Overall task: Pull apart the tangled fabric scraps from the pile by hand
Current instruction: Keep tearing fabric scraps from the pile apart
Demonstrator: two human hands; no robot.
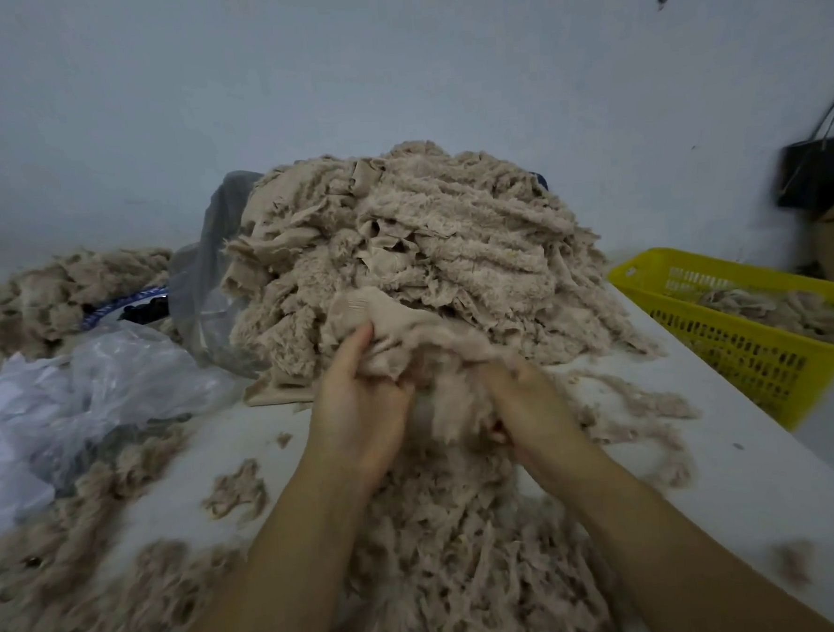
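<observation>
A tall pile of beige fuzzy fabric scraps (411,247) stands on the white table (738,486), filling the middle of the view. At its front foot, both hands hold one beige scrap (421,335) that still hangs from the pile. My left hand (357,407) grips the scrap's left part, thumb on top. My right hand (528,406) clutches its frayed right part, fingers curled into the fluff. Loose shredded fibres (449,558) lie heaped under my forearms.
A yellow plastic basket (739,345) holding some scraps sits at the table's right edge. Crumpled clear plastic bags (92,384) lie at the left, with another beige heap (62,293) behind them. A dark bag (821,174) hangs on the wall at the far right.
</observation>
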